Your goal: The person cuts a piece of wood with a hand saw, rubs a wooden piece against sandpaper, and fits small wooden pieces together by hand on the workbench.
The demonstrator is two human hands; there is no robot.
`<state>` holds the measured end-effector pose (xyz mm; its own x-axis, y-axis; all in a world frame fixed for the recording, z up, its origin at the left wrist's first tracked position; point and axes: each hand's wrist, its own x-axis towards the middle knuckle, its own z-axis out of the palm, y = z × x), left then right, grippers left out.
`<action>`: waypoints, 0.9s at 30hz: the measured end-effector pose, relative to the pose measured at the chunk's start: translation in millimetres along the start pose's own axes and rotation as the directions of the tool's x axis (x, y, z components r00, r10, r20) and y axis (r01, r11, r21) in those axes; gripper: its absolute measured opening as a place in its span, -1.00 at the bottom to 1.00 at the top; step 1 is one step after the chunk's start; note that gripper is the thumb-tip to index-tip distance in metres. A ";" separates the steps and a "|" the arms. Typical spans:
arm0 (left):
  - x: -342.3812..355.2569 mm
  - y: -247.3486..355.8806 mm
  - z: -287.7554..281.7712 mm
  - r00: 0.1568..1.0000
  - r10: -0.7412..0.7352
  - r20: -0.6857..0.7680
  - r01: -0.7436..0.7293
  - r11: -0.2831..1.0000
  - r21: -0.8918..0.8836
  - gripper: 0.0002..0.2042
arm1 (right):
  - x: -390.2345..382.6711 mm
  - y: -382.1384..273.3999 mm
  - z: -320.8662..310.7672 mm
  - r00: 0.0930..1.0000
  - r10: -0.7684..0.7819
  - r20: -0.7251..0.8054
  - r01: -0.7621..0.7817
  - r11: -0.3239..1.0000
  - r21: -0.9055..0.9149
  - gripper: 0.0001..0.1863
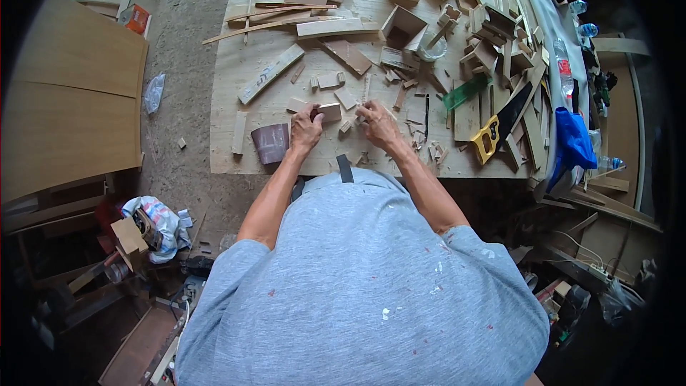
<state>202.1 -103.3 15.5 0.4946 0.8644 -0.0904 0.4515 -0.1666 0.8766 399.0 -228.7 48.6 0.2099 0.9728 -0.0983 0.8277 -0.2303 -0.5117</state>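
My left hand [307, 130] is closed on a small pale wooden block [331, 111], pinching its left end just above the workbench. To the right, my right hand [379, 126] has its fingers drawn together at the tips; whatever they grip, if anything, is hidden. A tiny wood offcut [346, 126] lies between the two hands. Just beyond them are a flat wooden piece [346, 99] and a notched wooden piece [329, 81]. Beside my left wrist sits a curled sheet of brownish sandpaper [271, 144].
A handsaw with a yellow handle [486, 140] rests on the right of the workbench [236, 163], near a green strip [466, 91]. Wooden boxes [404, 27] and scraps pile up behind. A long wooden block [271, 73] lies at the left. A blue bag [572, 141] hangs at the right edge.
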 end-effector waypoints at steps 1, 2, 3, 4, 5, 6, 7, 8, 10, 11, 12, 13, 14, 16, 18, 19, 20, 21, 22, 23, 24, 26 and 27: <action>0.9 -0.7 0.9 1.000 0.000 0.004 0.000 1.000 0.003 -0.73 | 1.5 0.4 2.2 1.000 0.003 -0.001 -0.003 1.000 0.003 -0.74; 1.6 -1.1 2.4 0.999 0.033 0.002 -0.033 0.999 0.006 -0.74 | 4.3 1.3 3.8 0.999 0.012 -0.038 -0.009 0.998 0.064 -0.75; 2.6 -1.4 3.7 0.998 0.067 0.001 -0.067 0.998 0.009 -0.75 | 7.5 2.2 5.3 0.997 0.022 -0.076 -0.013 0.992 0.125 -0.77; 2.9 -0.5 3.7 0.998 0.066 0.003 -0.066 0.998 0.013 -0.75 | 12.1 -0.2 3.7 0.997 0.024 -0.076 -0.014 0.992 0.129 -0.77; 3.2 1.9 3.5 0.998 0.063 0.002 -0.063 0.998 0.007 -0.76 | 17.5 -4.2 -1.4 0.999 0.001 -0.032 0.003 0.991 0.134 -0.78; 3.0 4.2 2.7 0.998 0.061 0.001 -0.061 0.998 0.001 -0.77 | 21.7 -9.6 -5.3 1.000 -0.023 0.012 0.021 0.990 0.139 -0.78; 3.9 4.6 3.4 0.998 0.061 0.007 -0.061 0.998 0.002 -0.77 | 24.4 -9.7 -3.3 1.000 -0.017 0.012 0.015 0.990 0.141 -0.78; 4.6 4.9 3.7 0.999 0.047 0.023 -0.048 0.999 0.007 -0.77 | 26.7 -10.3 -1.1 0.999 -0.023 0.041 0.017 0.991 0.132 -0.79; 5.5 6.8 3.3 0.999 0.035 0.037 -0.036 0.999 0.012 -0.77 | 29.0 -11.1 3.3 0.997 -0.029 0.069 0.020 0.992 0.122 -0.78; 5.4 8.3 2.5 0.998 0.035 0.044 -0.036 0.999 0.035 -0.77 | 29.8 -11.3 5.5 0.999 -0.012 0.033 0.006 0.988 0.154 -0.78; 5.7 9.8 1.8 0.998 0.033 0.050 -0.036 0.998 0.057 -0.76 | 30.5 -11.0 7.4 1.000 0.007 -0.003 -0.006 0.983 0.186 -0.77; 6.1 7.1 1.9 0.998 0.032 0.050 -0.035 0.998 0.057 -0.76 | 30.8 -9.5 9.1 1.000 0.006 -0.002 -0.005 0.983 0.186 -0.77; 7.3 4.3 1.6 0.997 0.052 0.058 -0.055 0.997 0.049 -0.75 | 31.8 -7.5 10.2 0.999 -0.037 0.001 0.036 0.982 0.186 -0.77; 7.4 1.1 0.7 0.995 0.069 0.065 -0.072 0.997 0.039 -0.74 | 32.3 -6.1 12.1 0.997 -0.080 0.007 0.078 0.979 0.186 -0.76; 6.6 0.4 -0.8 0.991 0.133 0.016 -0.134 0.991 0.015 -0.76 | 31.6 -7.1 13.4 0.998 -0.067 -0.001 0.066 0.987 0.149 -0.75; 6.5 -5.8 -0.3 0.991 0.131 0.011 -0.131 0.991 0.016 -0.76 | 31.5 -9.7 13.1 0.997 -0.072 0.002 0.071 0.986 0.149 -0.75; 6.5 -11.9 0.4 0.995 0.100 -0.004 -0.100 0.994 -0.047 -0.76 | 31.3 -12.5 13.0 0.999 -0.044 -0.024 0.048 0.976 0.212 -0.74; 6.8 -18.2 0.5 0.997 0.069 -0.017 -0.070 0.991 -0.110 -0.75 | 31.8 -15.1 12.6 0.999 -0.015 -0.048 0.027 0.961 0.274 -0.73; 7.7 -13.0 -1.0 0.998 0.069 -0.011 -0.070 0.991 -0.113 -0.75 | 30.8 -8.3 17.2 0.999 -0.008 -0.048 0.020 0.962 0.273 -0.73; 9.2 -8.0 -3.1 0.999 0.037 0.035 -0.034 0.996 -0.081 -0.74 | 30.7 -1.4 21.7 0.997 -0.006 -0.074 0.029 0.950 0.310 -0.72; 10.3 -2.7 -4.7 0.997 0.004 0.079 -0.001 0.999 -0.048 -0.72 | 29.5 5.4 26.1 0.995 -0.003 -0.101 0.038 0.938 0.345 -0.70; 10.8 -12.0 -8.7 0.995 -0.012 0.099 0.019 0.998 -0.065 -0.70 | 31.9 -2.1 21.9 0.997 0.082 -0.011 -0.069 0.898 0.434 -0.71; 10.9 -16.4 -10.0 0.992 -0.024 0.127 0.034 0.996 -0.082 -0.68 | 33.3 -6.3 20.3 0.983 0.166 0.083 -0.185 0.842 0.507 -0.73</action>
<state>192.7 -86.4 4.9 0.5742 0.8008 -0.1705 0.4055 -0.0972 0.9089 390.3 -194.3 31.2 0.3003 0.9200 -0.2520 0.3943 -0.3603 -0.8454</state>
